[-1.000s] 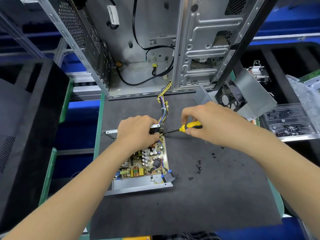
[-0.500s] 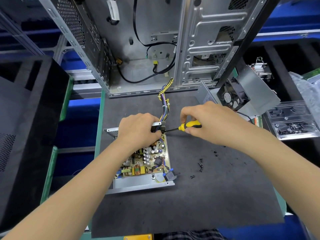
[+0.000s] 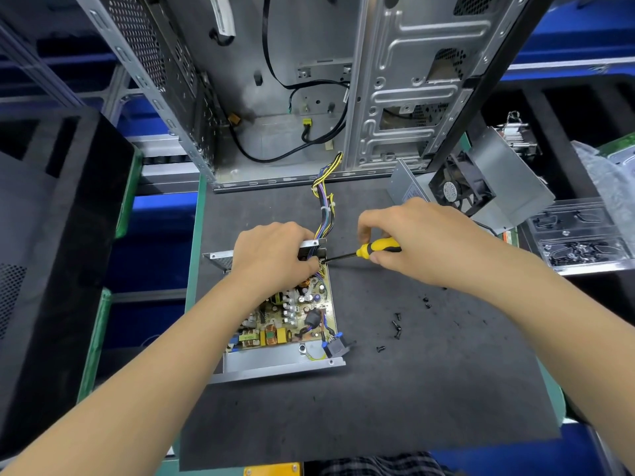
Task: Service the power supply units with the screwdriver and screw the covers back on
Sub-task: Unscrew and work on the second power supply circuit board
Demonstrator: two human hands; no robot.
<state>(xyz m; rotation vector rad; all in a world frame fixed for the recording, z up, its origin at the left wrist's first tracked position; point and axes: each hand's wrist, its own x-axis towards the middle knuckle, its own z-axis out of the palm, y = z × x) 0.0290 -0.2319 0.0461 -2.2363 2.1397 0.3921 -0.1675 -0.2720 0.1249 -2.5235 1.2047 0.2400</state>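
On a dark mat (image 3: 429,400), the head view shows an opened power supply unit (image 3: 285,324) with its circuit board bare; the left hand (image 3: 275,255) curls over its far end, fingers gripping the metal wall where the bundled wires (image 3: 324,207) leave toward the open computer case (image 3: 309,84). The right hand (image 3: 412,242) is closed round the yellow-and-black screwdriver (image 3: 372,249), whose tip meets the unit's far right corner. Loose black screws (image 3: 397,329) lie right of the unit, and behind the right hand rests the removed cover (image 3: 508,187) with a fan (image 3: 457,190), whose round label is too small to read.
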